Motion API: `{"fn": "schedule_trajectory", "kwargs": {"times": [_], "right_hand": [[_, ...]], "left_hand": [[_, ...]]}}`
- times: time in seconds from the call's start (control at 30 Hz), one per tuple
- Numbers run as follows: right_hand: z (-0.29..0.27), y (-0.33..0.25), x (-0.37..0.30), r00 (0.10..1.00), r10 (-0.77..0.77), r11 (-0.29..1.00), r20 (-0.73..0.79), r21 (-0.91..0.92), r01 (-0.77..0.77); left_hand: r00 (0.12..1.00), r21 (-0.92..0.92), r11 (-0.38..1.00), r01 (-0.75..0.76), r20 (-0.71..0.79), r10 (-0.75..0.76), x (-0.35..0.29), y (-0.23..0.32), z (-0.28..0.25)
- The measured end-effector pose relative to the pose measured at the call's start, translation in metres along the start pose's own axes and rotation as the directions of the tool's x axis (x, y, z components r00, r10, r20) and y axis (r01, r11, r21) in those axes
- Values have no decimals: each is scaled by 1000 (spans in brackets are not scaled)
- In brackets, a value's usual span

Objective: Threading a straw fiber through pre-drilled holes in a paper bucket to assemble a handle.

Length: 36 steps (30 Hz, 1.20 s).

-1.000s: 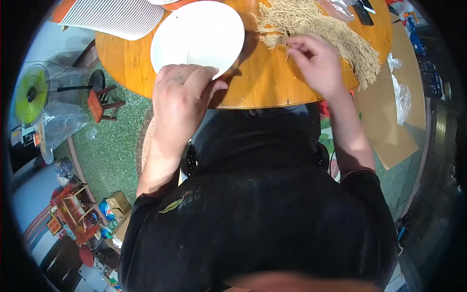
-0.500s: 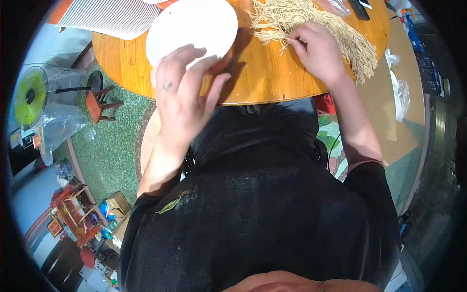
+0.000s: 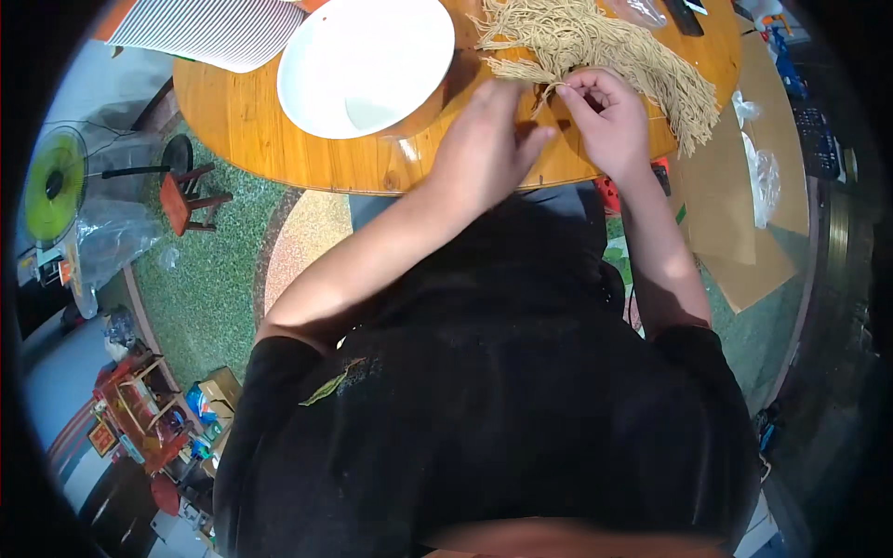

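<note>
Handwork to the right of the white bowl (image 3: pixel 307 93), watched from beside the worktop (image 3: pixel 233 121). Nearest the body, at the bowl's lower right, the left hand (image 3: pixel 479 144) reaches across, fingers together and thumb spread; its fingertips come up to a loose bunch of ends (image 3: pixel 516 70), and one cannot tell whether they touch or hold it. Farther right of the bowl, the right hand (image 3: pixel 609 121) pinches a few strands between thumb and forefinger. The tan cords (image 3: pixel 642 60), to which these strands appear to belong, lie just beyond both hands, right of the bowl; their long axis slants from near the bowl's rim down to the right, toward the body, while the loose bunch points back at the bowl. The right hand is nearer the main mass, the left nearer the bowl.

By count, near to far: one leaf (image 3: pixel 324 389) on the black shirt (image 3: pixel 521 418), below the bowl; two hands; one mass of cords, its strands too many to number; one bowl; one ribbed stack (image 3: pixel 209 33) at the bowl's upper left; one piece of clear plastic (image 3: pixel 637 9) and at least one dark object (image 3: pixel 686 17), both well right of the bowl; one stool (image 3: pixel 177 203) and one fan (image 3: pixel 56 186), well left of it.
</note>
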State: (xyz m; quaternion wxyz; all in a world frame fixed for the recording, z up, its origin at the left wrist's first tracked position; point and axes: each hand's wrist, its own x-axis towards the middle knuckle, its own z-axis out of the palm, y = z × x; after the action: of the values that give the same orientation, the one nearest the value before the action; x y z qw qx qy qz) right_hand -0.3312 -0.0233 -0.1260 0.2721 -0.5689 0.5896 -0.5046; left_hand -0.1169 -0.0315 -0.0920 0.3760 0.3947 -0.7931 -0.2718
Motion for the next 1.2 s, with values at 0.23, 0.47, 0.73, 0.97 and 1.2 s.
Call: {"fn": "schedule_trajectory", "kwargs": {"times": [0.23, 0.47, 0.73, 0.97, 1.2], "right_hand": [[-1, -9, -7, 999, -16, 1000, 41, 20, 15], [-5, -22, 4, 920, -294, 902, 258, -243, 357], [-12, 6, 44, 841, -402, 702, 362, -468, 537], [-20, 19, 84, 828, -391, 611, 402, -559, 560], [-17, 31, 96, 840, -387, 633, 379, -553, 541]], "left_hand": [[993, 35, 993, -114, 13, 113, 27, -17, 26], [993, -48, 992, 117, 5, -117, 6, 0, -8], [833, -280, 792, 542, 300, -464, -41, 16, -59], [828, -284, 788, 546, 326, -456, -76, 27, -108], [971, -23, 999, 42, 235, -36, -77, 51, -164]]}}
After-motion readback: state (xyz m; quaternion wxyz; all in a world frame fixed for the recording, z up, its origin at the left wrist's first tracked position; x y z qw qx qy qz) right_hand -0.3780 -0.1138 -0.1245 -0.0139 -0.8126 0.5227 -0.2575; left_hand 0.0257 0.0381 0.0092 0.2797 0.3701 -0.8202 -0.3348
